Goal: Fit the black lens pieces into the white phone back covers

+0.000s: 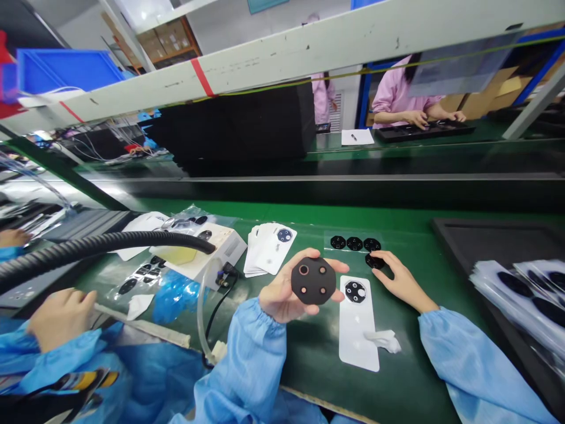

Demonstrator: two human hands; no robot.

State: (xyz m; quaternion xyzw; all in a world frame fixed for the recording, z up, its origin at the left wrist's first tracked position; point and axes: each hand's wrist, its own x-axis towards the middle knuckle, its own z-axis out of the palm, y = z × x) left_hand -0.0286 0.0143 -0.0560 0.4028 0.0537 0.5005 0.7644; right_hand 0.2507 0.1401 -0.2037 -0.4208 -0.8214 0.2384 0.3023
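Left hand (277, 300) gripping matte black four-lobed disc (313, 280) by its edges.
Right hand (399, 282) touching small round black disc (375, 261) at two o'clock; grip unclear.

A green desk (410, 377) carries a fanned stack of white cards (268, 250), a lone card (357, 341), a strip of black discs (353, 242), and a black tray (485, 232).

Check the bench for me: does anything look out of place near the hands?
Yes: a crumpled white wipe lies over the right edge of the white card, near the right hand. It looks stray, unlike the neatly stacked white cards further left.
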